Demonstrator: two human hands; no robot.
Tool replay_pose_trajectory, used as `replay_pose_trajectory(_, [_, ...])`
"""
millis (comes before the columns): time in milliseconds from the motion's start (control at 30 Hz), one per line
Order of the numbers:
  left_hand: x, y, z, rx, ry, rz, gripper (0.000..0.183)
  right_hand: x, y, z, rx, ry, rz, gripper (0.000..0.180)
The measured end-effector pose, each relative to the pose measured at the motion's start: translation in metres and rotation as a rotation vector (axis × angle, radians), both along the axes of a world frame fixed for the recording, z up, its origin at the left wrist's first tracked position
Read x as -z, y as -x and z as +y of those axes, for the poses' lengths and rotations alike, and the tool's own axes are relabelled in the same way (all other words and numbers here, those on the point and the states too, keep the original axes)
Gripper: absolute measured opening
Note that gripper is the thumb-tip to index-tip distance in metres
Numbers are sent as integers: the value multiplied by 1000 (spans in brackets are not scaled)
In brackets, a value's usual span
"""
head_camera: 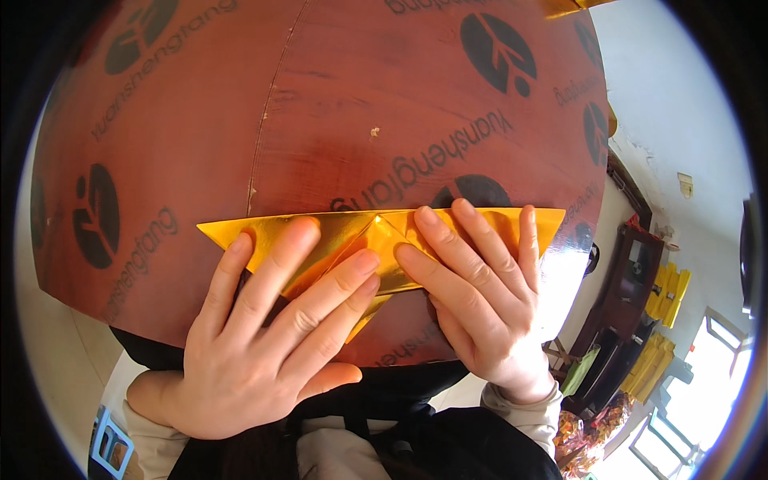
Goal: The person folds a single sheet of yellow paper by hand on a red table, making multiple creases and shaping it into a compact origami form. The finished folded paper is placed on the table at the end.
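Observation:
A sheet of shiny gold foil paper (384, 231) lies on the red-brown board, folded into a long shape with pointed ends and a straight far edge. Diagonal creases meet near the middle of that edge. My left hand (264, 342) rests flat on its left half, fingers spread and thumb off the paper. On the right half, the fingertips of my right hand (486, 288) press down, fingers apart; its thumb is mostly hidden. A narrow gold strip (369, 318) shows below the folded paper, between the hands; whether it belongs to the same sheet I cannot tell.
The board (360, 120) bears dark printed logos and writing, with a seam (264, 114) running across it. Another gold piece (564, 7) lies at its far right edge. Beyond stand a dark cabinet (630, 270), yellow bundles (669, 294) and a blue-framed object (112, 445).

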State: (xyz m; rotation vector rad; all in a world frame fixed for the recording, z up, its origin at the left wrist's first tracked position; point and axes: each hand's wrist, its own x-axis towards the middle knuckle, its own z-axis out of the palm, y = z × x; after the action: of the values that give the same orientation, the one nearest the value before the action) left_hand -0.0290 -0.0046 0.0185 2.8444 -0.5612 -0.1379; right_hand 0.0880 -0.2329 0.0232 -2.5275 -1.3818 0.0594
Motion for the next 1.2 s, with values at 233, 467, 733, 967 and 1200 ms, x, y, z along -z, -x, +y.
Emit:
replay_pose_trajectory(233, [0,5,-3,-20,-17,14,71,1,1,2,-35,-15,-43,42])
replay_pose_trajectory(467, [2,6,-11,-56,-45,-30,73,-1,1,2,-39,10,-13,45])
replay_pose_trajectory(733, [4,7,-9,-93,-9,-25,73,-6,6,7,-7,104,-29,45])
replay_pose_trajectory(967, [5,7,-16,-140,-97,-69,71,-5,3,2,10,93,86,48])
replay_pose_trajectory(1200, [3,7,-11,-154,9,38,73,-2,6,4,16,67,86,50])
